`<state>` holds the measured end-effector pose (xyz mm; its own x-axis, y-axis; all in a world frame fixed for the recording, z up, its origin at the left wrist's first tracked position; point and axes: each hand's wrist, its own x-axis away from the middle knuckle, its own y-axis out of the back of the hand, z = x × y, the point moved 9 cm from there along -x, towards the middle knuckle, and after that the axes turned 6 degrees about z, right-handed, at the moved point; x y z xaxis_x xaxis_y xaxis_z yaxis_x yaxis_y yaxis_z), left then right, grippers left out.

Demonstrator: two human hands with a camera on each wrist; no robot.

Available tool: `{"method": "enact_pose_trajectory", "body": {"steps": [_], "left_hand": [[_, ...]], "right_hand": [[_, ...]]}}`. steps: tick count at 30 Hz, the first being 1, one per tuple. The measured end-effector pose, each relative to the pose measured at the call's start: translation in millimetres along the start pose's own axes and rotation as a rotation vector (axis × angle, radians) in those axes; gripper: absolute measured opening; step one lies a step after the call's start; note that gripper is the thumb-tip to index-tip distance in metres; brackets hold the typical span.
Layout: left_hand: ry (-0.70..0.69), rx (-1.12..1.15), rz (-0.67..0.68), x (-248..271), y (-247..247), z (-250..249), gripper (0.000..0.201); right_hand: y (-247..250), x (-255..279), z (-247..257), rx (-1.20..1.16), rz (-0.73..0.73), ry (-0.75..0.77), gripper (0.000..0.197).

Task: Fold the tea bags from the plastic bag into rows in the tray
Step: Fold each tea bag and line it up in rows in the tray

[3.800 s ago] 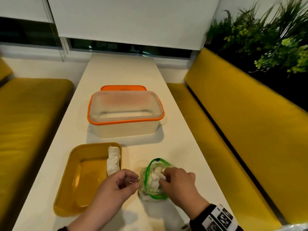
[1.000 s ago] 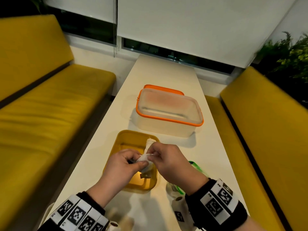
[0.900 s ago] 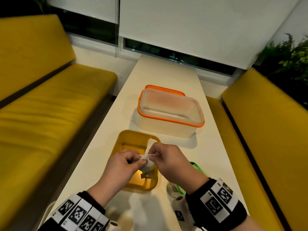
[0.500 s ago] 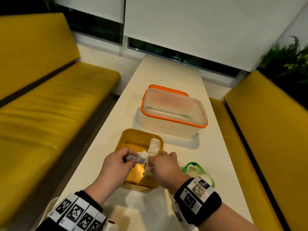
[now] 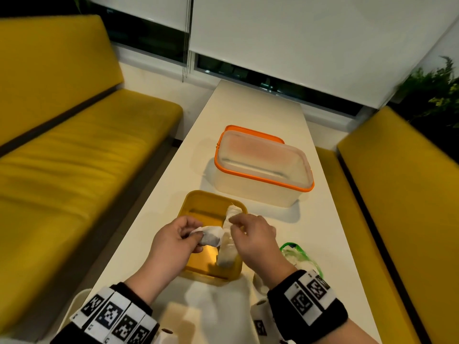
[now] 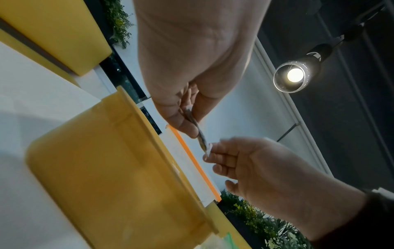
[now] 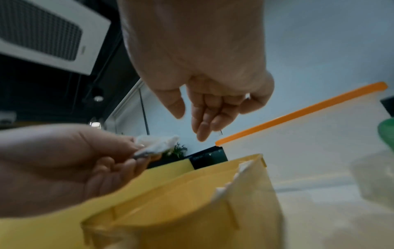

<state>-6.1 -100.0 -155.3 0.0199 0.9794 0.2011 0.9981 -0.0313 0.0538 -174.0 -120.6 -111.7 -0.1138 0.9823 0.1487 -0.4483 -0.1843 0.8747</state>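
A yellow tray (image 5: 198, 202) lies on the white table in front of me. A row of pale tea bags (image 5: 227, 252) runs along its right side. Above the tray my left hand (image 5: 196, 235) pinches one white tea bag (image 5: 210, 235) between thumb and fingers; the left wrist view shows the tea bag (image 6: 200, 134) edge-on. My right hand (image 5: 234, 223) hovers just right of it with its fingers loosely bent and thumb apart, holding nothing in the right wrist view (image 7: 192, 118). The plastic bag (image 5: 298, 256) with a green zip rim lies right of the tray.
A clear container with an orange rim (image 5: 263, 170) stands behind the tray, its orange lid (image 5: 248, 131) beyond it. Yellow benches (image 5: 74, 157) flank the narrow table on both sides. Green plants (image 5: 434, 95) sit at the far right.
Both hands held the tea bag over the tray half a second ago. The right hand has let go and drawn slightly right; the left hand keeps the tea bag.
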Motion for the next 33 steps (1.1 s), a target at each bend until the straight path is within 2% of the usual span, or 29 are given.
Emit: {"method": "enact_pose_trajectory", "body": {"steps": [2, 4, 7, 11, 19, 26, 33], "left_hand": [[0.007, 0.043, 0.012, 0, -4, 0, 0.009], [0.026, 0.122, 0.040, 1, -10, 1, 0.007], [0.049, 0.261, 0.090, 1, -17, 2, 0.006], [0.093, 0.433, 0.122, 2, -19, 3, 0.005], [0.127, 0.521, 0.121, 5, -16, 5, 0.009], [0.095, 0.508, 0.110, 6, -14, 2, 0.011], [0.091, 0.521, 0.110, 8, -16, 1, 0.011]], "right_hand": [[-3, 4, -2, -0.325, 0.017, -0.036, 0.029], [-12, 7, -1, -0.437, 0.072, -0.065, 0.026], [-14, 9, -7, -0.639, 0.059, -0.116, 0.013], [-19, 13, -14, -0.900, 0.082, -0.186, 0.009], [-25, 17, -11, -1.057, 0.103, -0.217, 0.018], [-30, 25, -10, -1.117, 0.129, -0.234, 0.016], [-23, 26, -14, -1.147, 0.060, -0.273, 0.009]]}}
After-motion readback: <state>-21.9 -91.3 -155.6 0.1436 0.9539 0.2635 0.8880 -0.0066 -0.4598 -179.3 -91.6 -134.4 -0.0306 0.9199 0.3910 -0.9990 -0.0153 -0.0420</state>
